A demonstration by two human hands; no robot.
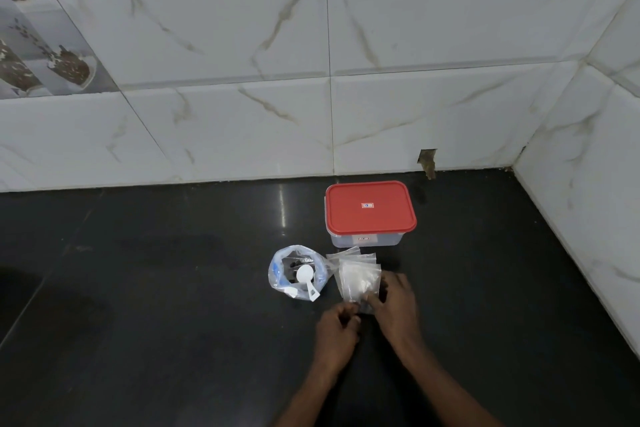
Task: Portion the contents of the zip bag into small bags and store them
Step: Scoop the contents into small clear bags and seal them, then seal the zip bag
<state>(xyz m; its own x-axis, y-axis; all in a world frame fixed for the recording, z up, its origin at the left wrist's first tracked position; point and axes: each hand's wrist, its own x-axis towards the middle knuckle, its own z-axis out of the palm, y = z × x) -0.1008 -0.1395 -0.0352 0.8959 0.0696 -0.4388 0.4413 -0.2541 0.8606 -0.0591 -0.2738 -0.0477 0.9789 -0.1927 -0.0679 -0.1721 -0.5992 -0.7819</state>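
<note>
An open zip bag [297, 270] stands on the black counter with dark contents and a white plastic scoop [307, 279] resting in its mouth. Just right of it lies a fanned stack of small clear bags [356, 274]. My right hand [394, 305] presses on the near end of that stack, fingers pinching one small bag. My left hand [337, 326] is curled at the same bag's near corner, and something dark shows between the two hands. A clear storage box with a red lid [370, 208] stands shut behind the small bags.
The black counter [156, 288] meets a white marble-tiled wall [242, 114] at the back and another tiled wall [588, 201] at the right. A chipped gap [427, 163] sits in the tile near the box.
</note>
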